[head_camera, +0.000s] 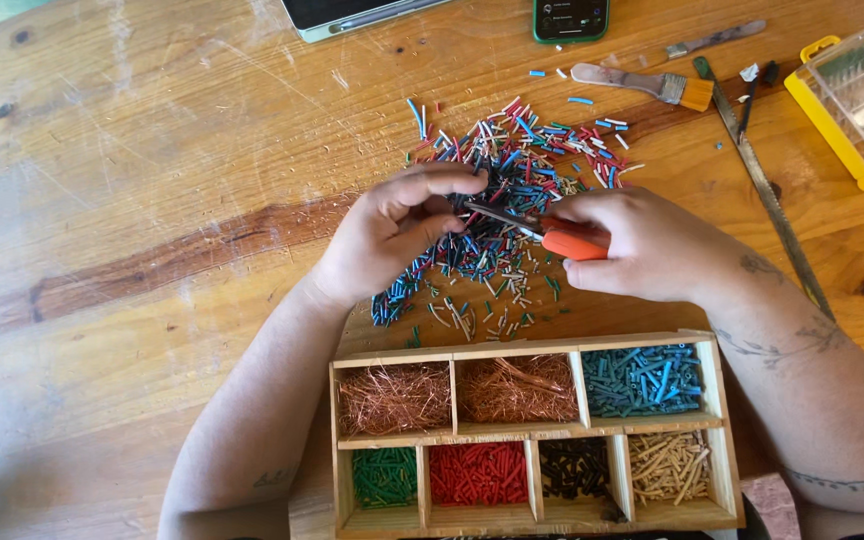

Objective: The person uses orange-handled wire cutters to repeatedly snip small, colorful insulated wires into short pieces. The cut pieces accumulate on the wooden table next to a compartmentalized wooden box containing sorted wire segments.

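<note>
My right hand [642,245] grips an orange-handled tool [574,243] whose metal tips point left into a pile of small coloured wire-insulation pieces [512,160] on the wooden table. My left hand [402,225] hovers over the pile with its fingers curled around the tool's tips, pinching at something too small to make out. Just in front of me stands a wooden divided tray [527,432]; its compartments hold copper strands, blue, green, red, black and beige pieces, each sorted by colour.
A paintbrush [642,84], a long metal file [764,185] and a yellow-rimmed clear plastic case [857,95] lie at the far right. A phone [570,18] and a tablet [352,14] sit at the far edge. Bare table [132,200] spreads to the left.
</note>
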